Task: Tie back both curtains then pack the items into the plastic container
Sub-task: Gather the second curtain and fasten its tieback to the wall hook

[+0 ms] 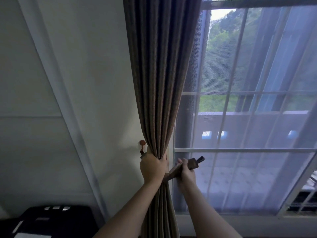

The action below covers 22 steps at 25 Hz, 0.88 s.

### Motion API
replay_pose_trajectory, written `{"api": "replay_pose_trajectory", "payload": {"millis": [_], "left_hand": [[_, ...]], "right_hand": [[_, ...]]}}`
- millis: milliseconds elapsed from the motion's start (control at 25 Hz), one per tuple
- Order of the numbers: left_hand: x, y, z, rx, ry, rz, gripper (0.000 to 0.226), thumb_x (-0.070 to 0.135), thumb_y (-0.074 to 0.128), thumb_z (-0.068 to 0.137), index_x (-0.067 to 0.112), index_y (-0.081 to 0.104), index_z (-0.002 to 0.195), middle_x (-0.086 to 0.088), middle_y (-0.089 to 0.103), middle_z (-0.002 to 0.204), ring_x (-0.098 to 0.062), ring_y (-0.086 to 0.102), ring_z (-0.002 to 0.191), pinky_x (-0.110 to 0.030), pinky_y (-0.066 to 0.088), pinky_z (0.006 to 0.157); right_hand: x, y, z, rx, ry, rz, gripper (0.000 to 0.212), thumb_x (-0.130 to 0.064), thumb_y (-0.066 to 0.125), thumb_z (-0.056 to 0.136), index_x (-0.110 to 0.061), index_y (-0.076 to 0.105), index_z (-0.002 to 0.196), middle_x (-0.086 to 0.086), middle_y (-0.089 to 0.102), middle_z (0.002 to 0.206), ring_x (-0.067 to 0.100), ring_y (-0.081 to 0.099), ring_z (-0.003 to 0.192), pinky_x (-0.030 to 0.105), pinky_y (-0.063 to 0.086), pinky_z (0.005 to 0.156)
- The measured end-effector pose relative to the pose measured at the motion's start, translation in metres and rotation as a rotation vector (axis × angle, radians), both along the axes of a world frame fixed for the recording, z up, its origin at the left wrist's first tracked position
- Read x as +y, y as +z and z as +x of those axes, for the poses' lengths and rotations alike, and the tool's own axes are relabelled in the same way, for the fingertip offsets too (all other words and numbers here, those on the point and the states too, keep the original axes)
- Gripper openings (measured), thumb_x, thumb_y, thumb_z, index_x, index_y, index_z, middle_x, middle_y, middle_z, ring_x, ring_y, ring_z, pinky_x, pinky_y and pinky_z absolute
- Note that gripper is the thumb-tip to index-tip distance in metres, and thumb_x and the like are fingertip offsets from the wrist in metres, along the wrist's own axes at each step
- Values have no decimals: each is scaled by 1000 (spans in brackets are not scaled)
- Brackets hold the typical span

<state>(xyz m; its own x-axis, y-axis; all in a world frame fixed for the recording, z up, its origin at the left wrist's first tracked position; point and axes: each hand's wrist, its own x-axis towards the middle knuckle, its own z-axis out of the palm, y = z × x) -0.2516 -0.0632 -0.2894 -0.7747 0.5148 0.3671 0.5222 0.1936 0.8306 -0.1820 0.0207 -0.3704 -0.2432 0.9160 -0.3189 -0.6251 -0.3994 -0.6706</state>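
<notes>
Curtain [159, 83], brown and pleated, is bunched tight by the left hand [153, 167]; right hand [186, 171] clutches the tieback [193, 163].

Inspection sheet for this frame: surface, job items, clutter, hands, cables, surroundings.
Surface: nothing seen.
Job's things: brown curtain gathered in a bunch; tieback comes out from behind the bunch, loop end free; wall hook left of the curtain.
Clutter: dark striped object, bottom left.
Hands: left hand grips the curtain bunch; right hand grips the tieback.
Cables: nothing seen.
Surroundings: white wall, window behind sheer fabric, trees outside.
</notes>
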Motion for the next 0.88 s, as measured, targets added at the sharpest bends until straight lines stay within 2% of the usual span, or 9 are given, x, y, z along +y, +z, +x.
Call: {"api": "replay_pose_trajectory", "payload": {"millis": [120, 160, 240, 360, 480, 560, 640, 760, 880], "left_hand": [[-4, -11, -14, -6, -13, 7, 63, 58, 58, 80, 5, 59, 114, -6, 70, 72, -25, 68, 71, -37, 56, 64], [-4, -14, -18, -22, -20, 14, 60, 57, 59, 79, 6, 61, 111, -6, 69, 71, -24, 68, 70, -38, 57, 63], [-8, -13, -22, -38, -43, 40, 44, 46, 65, 79, 7, 64, 98, -9, 70, 72, -27, 68, 70, -40, 56, 62], [-14, -10, -30, -92, -142, 36, 32, 37, 69, 80, 7, 66, 92, -7, 71, 70, -22, 70, 68, -34, 57, 62], [-21, -7, -43, -144, -222, 16, 28, 28, 72, 79, 8, 67, 98, -1, 71, 76, -19, 71, 75, -24, 56, 64], [-27, -2, -46, -161, -245, 20, 29, 24, 72, 81, 12, 65, 105, 7, 66, 83, -14, 67, 82, -10, 47, 64], [-30, 2, -43, -172, -253, 27, 36, 25, 70, 83, 13, 61, 116, 7, 62, 93, -9, 59, 87, -10, 42, 69], [-27, 3, -39, -156, -241, 8, 46, 31, 67, 84, 12, 56, 124, -2, 66, 104, -15, 61, 95, -19, 43, 76], [-26, 0, -38, -129, -191, 2, 45, 35, 66, 84, 11, 57, 122, -2, 65, 95, -18, 64, 88, -16, 44, 67]], "right_hand": [[12, 7, 9, 93, -132, 19, 13, -11, 47, 97, -6, 58, 92, 6, 63, 89, 7, 69, 60, 23, 55, 53], [16, 7, 12, 93, -139, 25, 14, -11, 49, 97, -6, 59, 89, 6, 64, 85, 5, 68, 57, 21, 55, 51], [23, 10, 14, 73, -120, 41, 12, -12, 52, 95, -4, 59, 89, 3, 69, 74, 5, 68, 56, 20, 55, 50], [27, 23, 7, 38, 8, 106, 12, -16, 52, 95, -5, 58, 95, 7, 65, 83, 11, 68, 66, 23, 56, 55], [21, 31, -6, -31, 191, 177, 15, -21, 49, 96, -10, 61, 97, 7, 60, 83, 16, 61, 76, 25, 55, 61], [15, 37, -13, -5, 262, 217, 17, -22, 49, 96, -11, 61, 100, 3, 63, 74, 13, 63, 72, 24, 55, 59], [12, 45, -17, 45, 302, 261, 17, -24, 50, 96, -10, 58, 95, -1, 63, 65, 9, 63, 62, 23, 55, 59], [12, 48, -16, 94, 278, 255, 18, -27, 48, 96, -13, 55, 86, -6, 57, 60, 4, 57, 53, 18, 50, 53], [13, 31, -1, 264, 111, 177, 13, -30, 58, 84, -19, 51, 82, -9, 53, 56, 0, 53, 48, 14, 47, 49]]}}
